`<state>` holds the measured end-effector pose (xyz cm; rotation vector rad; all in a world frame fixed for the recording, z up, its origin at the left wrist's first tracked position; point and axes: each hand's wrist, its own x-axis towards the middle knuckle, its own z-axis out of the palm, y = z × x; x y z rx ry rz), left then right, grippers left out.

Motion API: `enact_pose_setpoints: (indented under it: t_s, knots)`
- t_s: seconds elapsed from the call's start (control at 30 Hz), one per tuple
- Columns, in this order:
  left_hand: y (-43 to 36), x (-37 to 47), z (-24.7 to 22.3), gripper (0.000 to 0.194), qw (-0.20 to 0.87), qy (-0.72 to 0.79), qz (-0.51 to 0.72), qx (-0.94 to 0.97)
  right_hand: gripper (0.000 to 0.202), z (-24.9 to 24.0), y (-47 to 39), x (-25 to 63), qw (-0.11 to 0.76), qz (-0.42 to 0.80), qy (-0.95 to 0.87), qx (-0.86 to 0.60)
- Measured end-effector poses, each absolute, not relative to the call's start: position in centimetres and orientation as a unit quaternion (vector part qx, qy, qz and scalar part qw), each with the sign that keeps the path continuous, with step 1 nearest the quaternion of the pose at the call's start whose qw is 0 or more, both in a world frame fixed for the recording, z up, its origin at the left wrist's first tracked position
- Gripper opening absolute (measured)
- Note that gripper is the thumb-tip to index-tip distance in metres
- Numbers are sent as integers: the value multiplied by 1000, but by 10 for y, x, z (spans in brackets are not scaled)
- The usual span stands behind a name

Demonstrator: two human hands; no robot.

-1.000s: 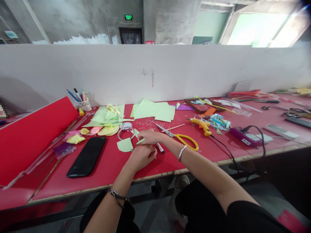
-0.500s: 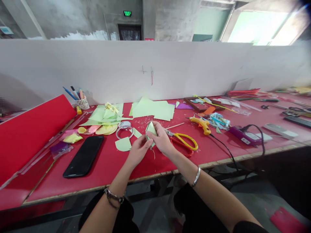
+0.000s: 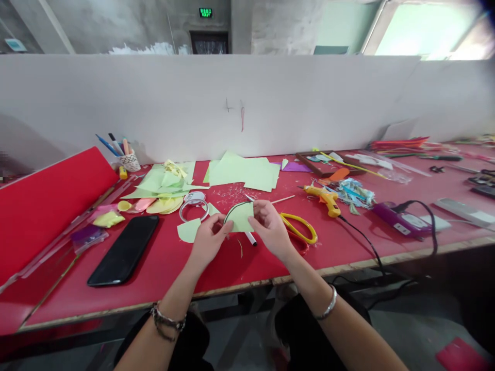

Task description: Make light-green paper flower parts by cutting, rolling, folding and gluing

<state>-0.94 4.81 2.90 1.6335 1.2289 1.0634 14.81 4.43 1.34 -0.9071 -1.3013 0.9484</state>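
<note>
Between my two hands is a small piece of pale green paper with a dark line along its curved upper edge. My left hand pinches its left end, and my right hand pinches its right end. Under the paper a black-and-white pen lies on the table, partly hidden. Right of my right hand rest scissors with yellow and red handles, their blades mostly covered by the hand. Another cut green piece and a roll of clear tape lie left of my left hand.
A black phone lies at the left, beside a leaning red board. Green sheets are spread at the back before a white partition. A yellow glue gun with a cord and a purple device are at the right.
The green piece was folded or edge-on between my hands; now it is opened out flat toward me. My hands have moved apart, and the pen beneath has come into view.
</note>
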Motion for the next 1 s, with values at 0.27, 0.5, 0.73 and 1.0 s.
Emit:
enact_pose_setpoints:
  t_s: [0.27, 0.5, 0.73, 1.0]
  knots:
    - [53, -3, 27, 23, 447, 436, 535, 569, 35, 12, 29, 151, 526, 434, -628, -375]
    - [56, 0, 26, 27, 561, 386, 552, 481, 13, 12, 32, 157, 596, 495, -512, -372]
    - [53, 6, 29, 33, 621, 370, 530, 443, 8, 11, 31, 159, 628, 392, -564, -366]
    - [46, 9, 33, 63, 668, 313, 452, 501, 6, 10, 25, 155, 569, 37, -707, -418]
